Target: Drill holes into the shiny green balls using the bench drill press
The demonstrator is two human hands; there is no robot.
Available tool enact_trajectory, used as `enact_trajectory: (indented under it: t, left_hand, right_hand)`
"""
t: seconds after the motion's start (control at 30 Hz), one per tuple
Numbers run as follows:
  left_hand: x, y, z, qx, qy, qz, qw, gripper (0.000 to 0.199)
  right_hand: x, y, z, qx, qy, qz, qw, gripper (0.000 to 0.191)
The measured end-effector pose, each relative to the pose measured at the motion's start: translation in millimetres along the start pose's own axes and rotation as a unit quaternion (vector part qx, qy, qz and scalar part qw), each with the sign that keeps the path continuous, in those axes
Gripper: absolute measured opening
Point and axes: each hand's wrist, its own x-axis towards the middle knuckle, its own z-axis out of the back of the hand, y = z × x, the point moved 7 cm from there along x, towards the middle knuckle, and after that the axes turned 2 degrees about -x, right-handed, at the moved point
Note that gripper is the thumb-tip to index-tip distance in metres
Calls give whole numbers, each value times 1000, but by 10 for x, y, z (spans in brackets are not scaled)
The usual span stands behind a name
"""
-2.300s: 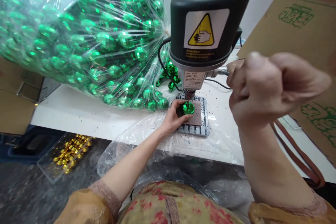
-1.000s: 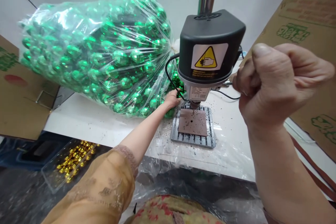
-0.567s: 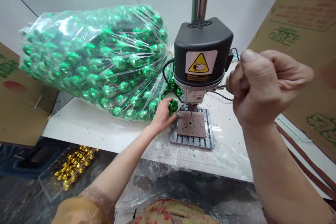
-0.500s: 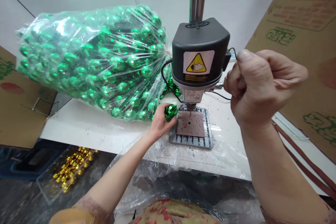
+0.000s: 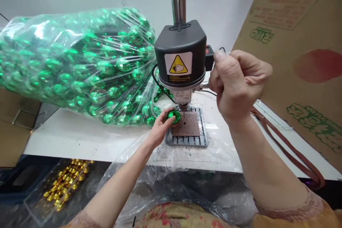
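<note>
A shiny green faceted ball [image 5: 173, 116] is held in my left hand [image 5: 162, 124], just left of the drill bit. The black-topped drill press [image 5: 180, 53] stands over a slotted metal base [image 5: 204, 135]. On that base lies a brownish square plate [image 5: 191, 128] with a small dark hole and scattered chips. My right hand [image 5: 239, 82] is raised beside the machine, its fingers curled at the end of the metal feed lever [image 5: 205, 85]; the grip itself is hidden by the fingers.
A large clear bag of green balls [image 5: 80, 71] lies left on the white table [image 5: 66, 135]. Cardboard stands at the right [image 5: 301, 78] and left. Gold balls [image 5: 66, 181] fill a clear bin below. A brown strap [image 5: 288, 149] and clear plastic lie near the table edge.
The view has shifted, moving the machine left in the picture. My left hand has brought the green ball closer to the drill bit. My right hand stays raised and closed.
</note>
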Motion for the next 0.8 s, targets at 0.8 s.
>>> enact_trajectory:
  t: [0.8]
  left_hand:
    - [45,-37,-212,331,33,-132,934,51]
  right_hand:
    - [-14,14,1,-35,23,14,999,49]
